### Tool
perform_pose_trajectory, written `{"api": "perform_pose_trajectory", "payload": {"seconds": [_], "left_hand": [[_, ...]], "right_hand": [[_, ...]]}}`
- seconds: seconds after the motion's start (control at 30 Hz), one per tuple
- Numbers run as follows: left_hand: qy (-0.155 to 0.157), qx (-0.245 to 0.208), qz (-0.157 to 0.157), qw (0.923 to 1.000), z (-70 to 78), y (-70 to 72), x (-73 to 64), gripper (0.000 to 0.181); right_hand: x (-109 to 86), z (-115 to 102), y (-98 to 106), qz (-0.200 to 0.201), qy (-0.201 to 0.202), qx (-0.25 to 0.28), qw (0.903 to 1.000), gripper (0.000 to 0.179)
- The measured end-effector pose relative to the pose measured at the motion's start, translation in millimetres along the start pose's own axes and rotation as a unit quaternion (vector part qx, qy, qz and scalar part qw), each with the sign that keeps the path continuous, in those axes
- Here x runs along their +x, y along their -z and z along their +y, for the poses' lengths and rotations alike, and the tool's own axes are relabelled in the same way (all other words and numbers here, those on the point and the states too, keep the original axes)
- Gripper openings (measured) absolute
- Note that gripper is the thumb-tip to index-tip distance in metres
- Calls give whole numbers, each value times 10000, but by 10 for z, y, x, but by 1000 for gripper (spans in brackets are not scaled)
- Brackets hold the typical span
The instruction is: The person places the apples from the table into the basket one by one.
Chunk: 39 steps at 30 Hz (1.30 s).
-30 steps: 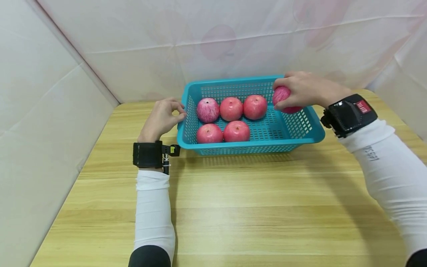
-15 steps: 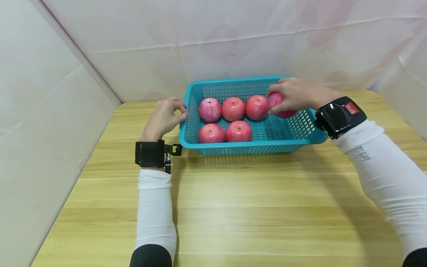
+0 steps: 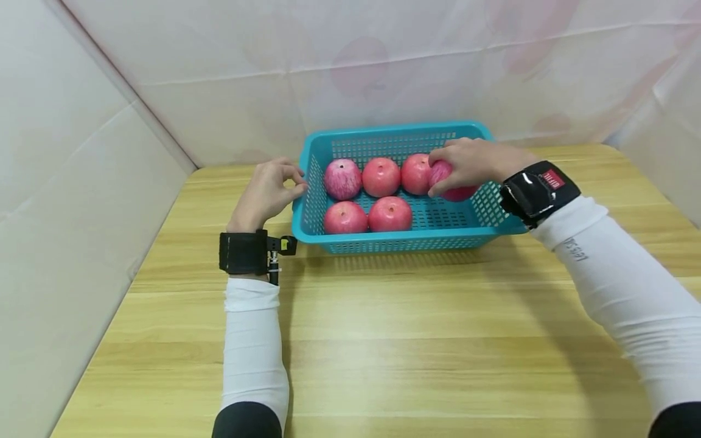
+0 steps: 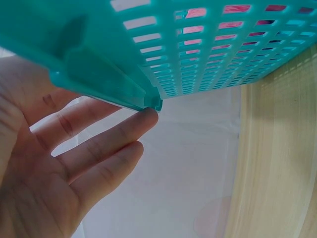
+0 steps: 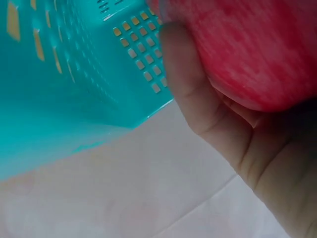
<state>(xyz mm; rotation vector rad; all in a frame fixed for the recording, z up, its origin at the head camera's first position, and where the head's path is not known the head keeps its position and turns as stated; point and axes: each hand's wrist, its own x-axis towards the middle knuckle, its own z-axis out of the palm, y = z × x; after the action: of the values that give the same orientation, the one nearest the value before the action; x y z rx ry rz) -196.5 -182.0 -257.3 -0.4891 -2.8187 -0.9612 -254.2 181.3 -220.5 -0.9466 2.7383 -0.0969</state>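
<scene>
A turquoise plastic basket (image 3: 405, 239) with slotted walls stands at the back of the table. Inside its left part lie several red apples: a paler striped one (image 3: 342, 179) at the back left, others beside it, and a pair in front (image 3: 390, 214). My right hand (image 3: 470, 162) grips another red apple (image 5: 252, 49) over the right part of the basket, right at the last apple (image 3: 414, 174) of the back row. On the left, my left hand (image 3: 266, 191) pinches the basket's rim; in the left wrist view its fingers (image 4: 106, 144) reach beneath that rim.
The basket rests on a light wooden table (image 3: 394, 340). A pale cloth wall (image 3: 230, 91) rises close behind it, and another (image 3: 66, 213) runs along the left edge. Bare slotted floor (image 3: 438, 213) shows in the basket's right part.
My right hand has moved left and slightly down with the apple, from the basket's right end to beside the back row. My left hand has stayed at the rim.
</scene>
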Motion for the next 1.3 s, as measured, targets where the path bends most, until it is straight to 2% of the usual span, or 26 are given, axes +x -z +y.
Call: {"api": "perform_pose_trajectory", "payload": {"seconds": [0.37, 0.63, 0.83, 1.1, 1.3], "left_hand": [[-10, -8, 6, 10000, -11, -17, -5, 14], [-6, -9, 22, 10000, -16, -29, 4, 13], [-33, -36, 27, 10000, -18, -30, 1, 13], [-40, -6, 20, 10000, -16, -14, 10, 13], [9, -4, 2, 10000, -25, -18, 0, 14]], "right_hand": [[71, -36, -63, -287, -88, 119, 9995, 70], [99, -49, -102, -848, -234, 398, 9953, 63], [116, -61, -122, -1042, -171, 522, 9930, 55], [137, -60, -174, -1447, -423, 741, 9858, 64], [155, -65, -197, -1606, -413, 842, 9825, 67]]}}
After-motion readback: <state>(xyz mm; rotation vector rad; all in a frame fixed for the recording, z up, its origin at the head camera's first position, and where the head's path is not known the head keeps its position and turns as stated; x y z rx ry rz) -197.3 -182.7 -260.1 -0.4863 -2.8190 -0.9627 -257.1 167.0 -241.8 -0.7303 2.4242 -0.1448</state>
